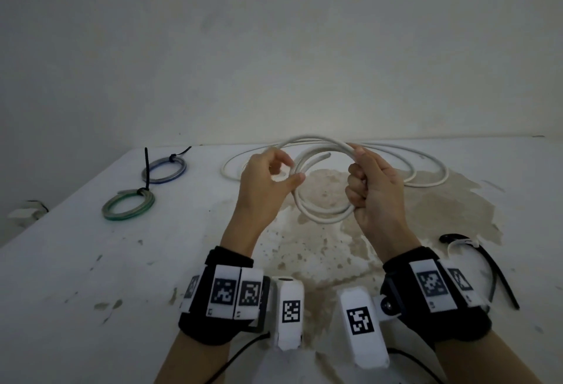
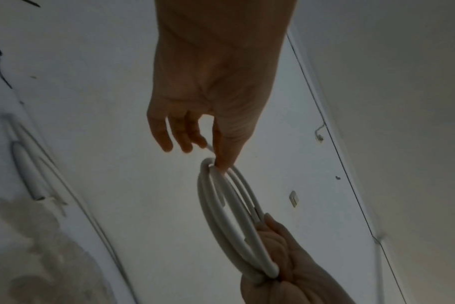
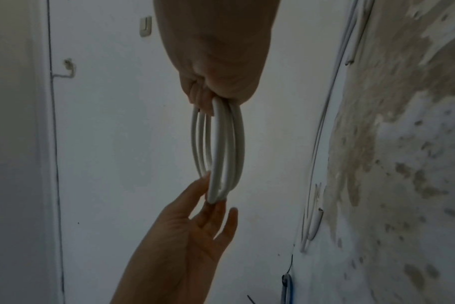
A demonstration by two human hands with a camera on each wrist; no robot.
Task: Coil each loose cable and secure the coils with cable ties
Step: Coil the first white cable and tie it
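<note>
Above the stained white table [image 1: 91,277], the right hand [image 1: 370,198] grips the loops of the white cable [image 1: 320,219] in a closed fist. The left hand [image 1: 262,188] pinches the opposite side of the coil between thumb and fingertips. The cable's loose remainder lies on the table behind. Two tied coils [image 1: 128,204] lie far left.

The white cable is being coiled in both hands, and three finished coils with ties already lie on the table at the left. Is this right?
Not quite: only two finished coils lie at the left, a blue coil and a green coil, each with a tie. The head view shows this. The white cable is indeed coiled between the left hand and right hand.
</note>
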